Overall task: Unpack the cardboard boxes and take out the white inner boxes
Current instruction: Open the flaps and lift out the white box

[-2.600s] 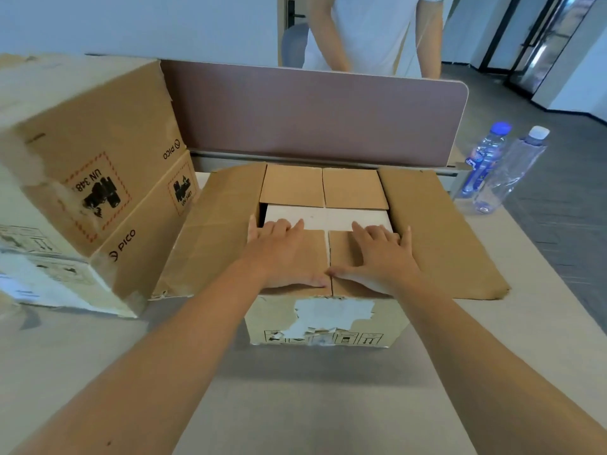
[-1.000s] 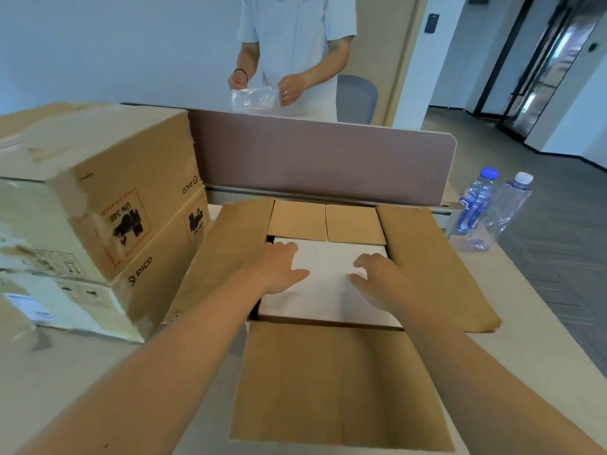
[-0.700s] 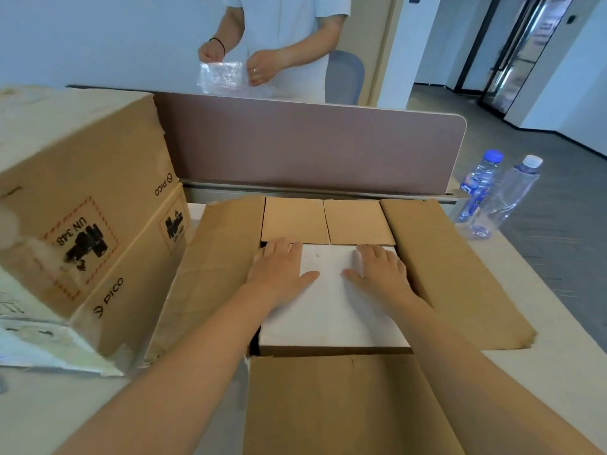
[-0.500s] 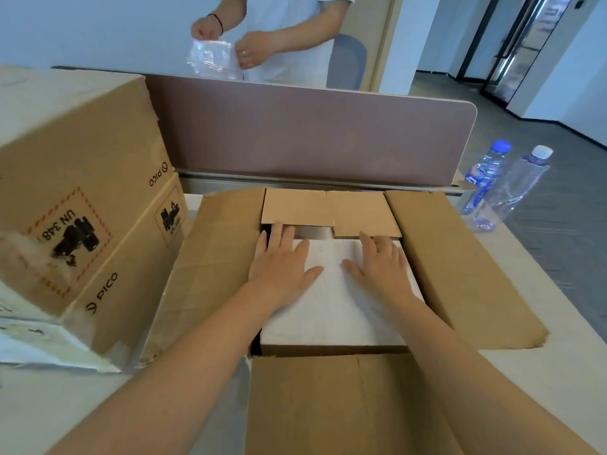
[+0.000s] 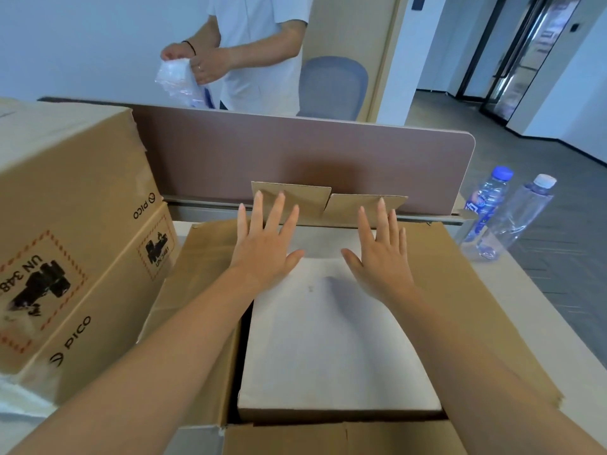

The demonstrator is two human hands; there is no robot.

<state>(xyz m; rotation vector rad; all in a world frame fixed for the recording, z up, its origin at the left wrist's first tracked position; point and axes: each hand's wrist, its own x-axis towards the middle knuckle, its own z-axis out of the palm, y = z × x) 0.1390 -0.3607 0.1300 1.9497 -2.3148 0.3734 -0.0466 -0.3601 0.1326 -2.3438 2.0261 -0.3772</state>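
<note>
An open brown cardboard box (image 5: 466,290) sits in front of me on the table, its side flaps spread out. A white inner box (image 5: 331,349) fills its opening. My left hand (image 5: 266,247) is flat with fingers spread, its fingertips against the left far flap (image 5: 312,198), which stands up. My right hand (image 5: 381,254) is flat too, fingers reaching the right far flap (image 5: 348,206). Both palms hover over the white box's far end. Neither hand holds anything.
A large closed PICO cardboard box (image 5: 65,231) stands at the left, touching the open box's left flap. A brown desk divider (image 5: 328,152) runs behind. Two water bottles (image 5: 486,205) stand at the right. A person (image 5: 249,50) beyond the divider handles a plastic bag.
Both hands slid forward over the white box to its far end. The two far flaps, lying flat before, now stand up against my fingertips. The near flaps were folded open earlier.
</note>
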